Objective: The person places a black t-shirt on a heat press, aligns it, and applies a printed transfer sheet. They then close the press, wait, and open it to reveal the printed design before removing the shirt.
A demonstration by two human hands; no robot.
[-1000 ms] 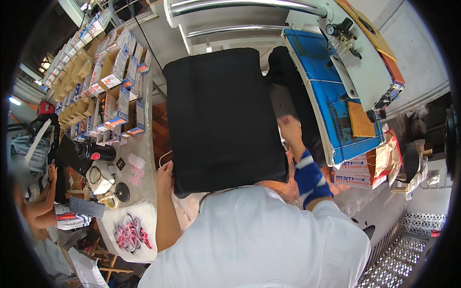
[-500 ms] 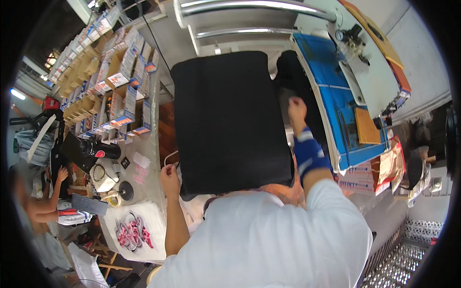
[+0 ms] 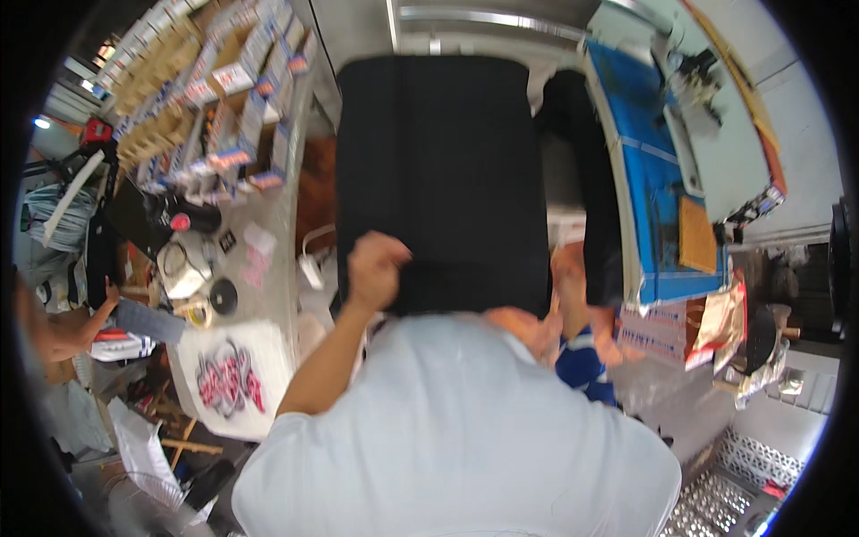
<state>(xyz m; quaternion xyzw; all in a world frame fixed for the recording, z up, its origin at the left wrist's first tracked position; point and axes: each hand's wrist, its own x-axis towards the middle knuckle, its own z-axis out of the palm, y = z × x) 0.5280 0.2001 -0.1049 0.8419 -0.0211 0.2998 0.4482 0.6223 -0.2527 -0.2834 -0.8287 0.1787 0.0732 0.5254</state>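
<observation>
The black cloth (image 3: 443, 161) lies spread flat, its support hidden beneath. The left hand (image 3: 375, 271), fingers curled, is over the cloth's near left corner; whether it pinches anything cannot be told. The right hand (image 3: 570, 268), blurred, is beside the right edge, its grip indeterminable. Boxes (image 3: 219, 98) stand toward the far end of the counter (image 3: 270, 300).

far: grey wall (image 3: 360, 27) | left: long grey counter (image 3: 276, 268) running from near to far; small bright white light (image 3: 42, 123) at far-left edge | near left: pale wooden frame (image 3: 190, 445) over dark floor (image 3: 246, 450) | near right: white wall (image 3: 765, 419), pierced patterned blockwork (image 3: 761, 459) beside it, daylight-bright openings
</observation>
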